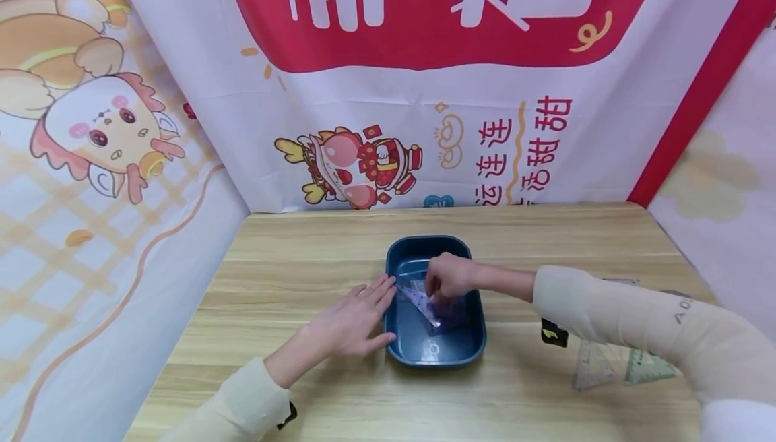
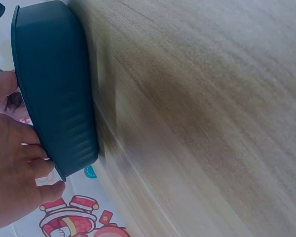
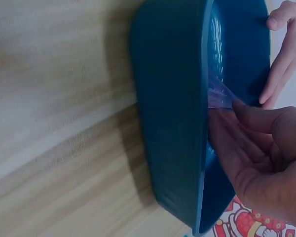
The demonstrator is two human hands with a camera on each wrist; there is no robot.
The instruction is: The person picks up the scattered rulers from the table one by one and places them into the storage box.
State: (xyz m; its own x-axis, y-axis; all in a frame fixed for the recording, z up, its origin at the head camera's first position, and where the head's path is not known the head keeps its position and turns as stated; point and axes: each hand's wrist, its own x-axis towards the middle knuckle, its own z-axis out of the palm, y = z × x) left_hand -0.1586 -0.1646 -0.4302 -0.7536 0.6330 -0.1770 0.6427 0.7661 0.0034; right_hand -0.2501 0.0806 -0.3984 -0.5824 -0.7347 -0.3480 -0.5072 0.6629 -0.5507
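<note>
A dark blue rectangular plastic bin [image 1: 434, 356] stands upright on the table. At its left side, my left hand [image 1: 354, 321] rests with fingers spread, the fingertips touching the rim; the left wrist view shows the thumb and fingers along the bin's edge [image 2: 39, 113]. Inside the bin, my right hand [image 1: 450, 277] pinches a see-through purple plastic piece [image 1: 441, 319] with a pointed corner. Between thumb and fingers, part of this plastic [image 3: 219, 94] shows in the right wrist view. The right hand hides much of the piece, so its exact kind is unclear.
On the wooden table [image 1: 303, 253], a clear set square [image 1: 593, 368] and a greenish set square [image 1: 649, 368] lie right of the bin, partly under the right sleeve [image 1: 612, 307]. A printed cloth [image 1: 376, 91] hangs behind the table's far edge.
</note>
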